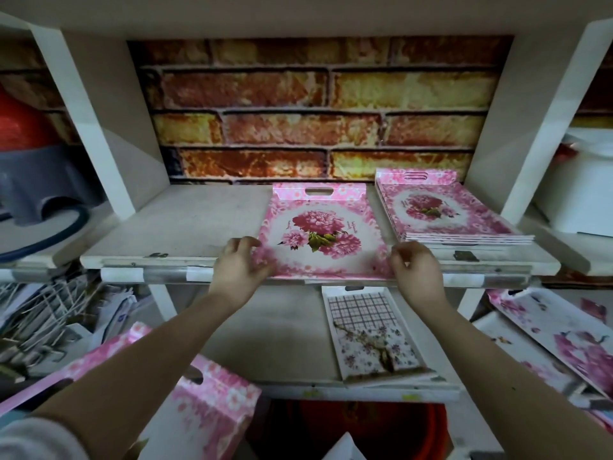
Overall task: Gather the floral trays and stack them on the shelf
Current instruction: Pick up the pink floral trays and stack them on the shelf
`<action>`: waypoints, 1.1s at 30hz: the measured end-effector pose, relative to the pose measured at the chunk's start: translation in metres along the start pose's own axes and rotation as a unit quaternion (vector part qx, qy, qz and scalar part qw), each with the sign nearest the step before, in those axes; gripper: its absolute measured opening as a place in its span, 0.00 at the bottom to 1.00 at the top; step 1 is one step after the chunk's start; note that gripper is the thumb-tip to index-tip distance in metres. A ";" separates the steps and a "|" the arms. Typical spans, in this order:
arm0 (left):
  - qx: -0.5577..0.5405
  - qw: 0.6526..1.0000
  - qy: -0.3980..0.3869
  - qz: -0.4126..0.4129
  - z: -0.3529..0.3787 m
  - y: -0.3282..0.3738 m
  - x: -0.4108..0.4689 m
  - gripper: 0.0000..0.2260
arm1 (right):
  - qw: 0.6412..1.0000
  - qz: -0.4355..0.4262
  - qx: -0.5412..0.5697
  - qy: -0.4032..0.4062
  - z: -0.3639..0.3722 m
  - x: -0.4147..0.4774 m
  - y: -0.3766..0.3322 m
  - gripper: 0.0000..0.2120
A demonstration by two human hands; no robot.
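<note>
Floral tray [318, 234] lies flat on shelf [172, 220], just left of tray stack [441, 207]. Left hand [240, 260], right hand [414, 263]: each grip clamped on a near corner. Lift level; line up handles before lowering onto stack.

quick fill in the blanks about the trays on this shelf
1. The tray stack sits to the ____ of the single tray.
2. The left hand and right hand hold the single tray in front of a ____ wall.
3. The checked tray lies on the shelf ____ them.
Missing: right; brick; below
</note>
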State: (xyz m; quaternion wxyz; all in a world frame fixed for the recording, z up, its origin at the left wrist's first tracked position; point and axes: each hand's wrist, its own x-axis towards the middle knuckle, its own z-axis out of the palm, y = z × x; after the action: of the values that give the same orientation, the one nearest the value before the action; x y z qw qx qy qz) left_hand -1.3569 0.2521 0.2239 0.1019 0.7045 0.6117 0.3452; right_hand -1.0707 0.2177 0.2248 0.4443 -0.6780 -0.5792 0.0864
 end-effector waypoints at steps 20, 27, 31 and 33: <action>-0.024 0.994 -0.042 0.098 0.027 0.001 0.025 0.06 | 0.962 -0.194 -0.182 -0.059 0.039 0.004 -0.015 0.11; 0.019 0.997 -0.025 0.068 0.048 0.000 0.054 0.08 | 0.972 -0.127 -0.186 -0.064 0.056 0.030 -0.012 0.12; 0.030 0.997 -0.014 0.068 0.054 -0.002 0.060 0.09 | 0.975 -0.116 -0.180 -0.061 0.062 0.036 -0.010 0.12; 0.033 0.997 -0.007 0.070 0.056 -0.005 0.061 0.10 | 0.977 -0.112 -0.174 -0.058 0.065 0.037 -0.010 0.11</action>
State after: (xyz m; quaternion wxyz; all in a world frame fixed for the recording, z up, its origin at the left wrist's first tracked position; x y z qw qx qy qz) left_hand -1.3255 0.3258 0.2018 0.0587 0.7508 0.5712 0.3264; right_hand -1.1071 0.2812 0.2081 0.2918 -0.6696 -0.6825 -0.0264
